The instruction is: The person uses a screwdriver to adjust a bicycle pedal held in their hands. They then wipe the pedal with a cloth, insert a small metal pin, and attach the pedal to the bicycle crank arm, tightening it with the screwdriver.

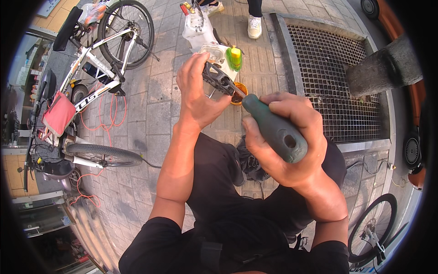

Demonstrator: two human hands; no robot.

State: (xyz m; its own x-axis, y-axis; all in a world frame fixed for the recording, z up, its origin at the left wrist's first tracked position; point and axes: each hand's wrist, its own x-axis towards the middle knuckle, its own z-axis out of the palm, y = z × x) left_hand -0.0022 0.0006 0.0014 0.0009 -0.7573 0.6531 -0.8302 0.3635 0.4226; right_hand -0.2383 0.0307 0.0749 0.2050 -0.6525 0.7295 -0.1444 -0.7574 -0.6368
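Pedal and screwdriver are meeting between two hands

The left hand [196,98] is pinching a black pedal [216,78] between thumb and fingers, so the pedal is sitting at its fingertips, on its right side. The right hand [315,150] is wrapping around the dark green handle of a screwdriver [269,119], whose shaft is pointing at the pedal's near end; whether the tip is touching or entering it, I cannot tell. Off to the left, a white bicycle [104,85] is showing bold dark letters along its frame, plus smaller orange marking.
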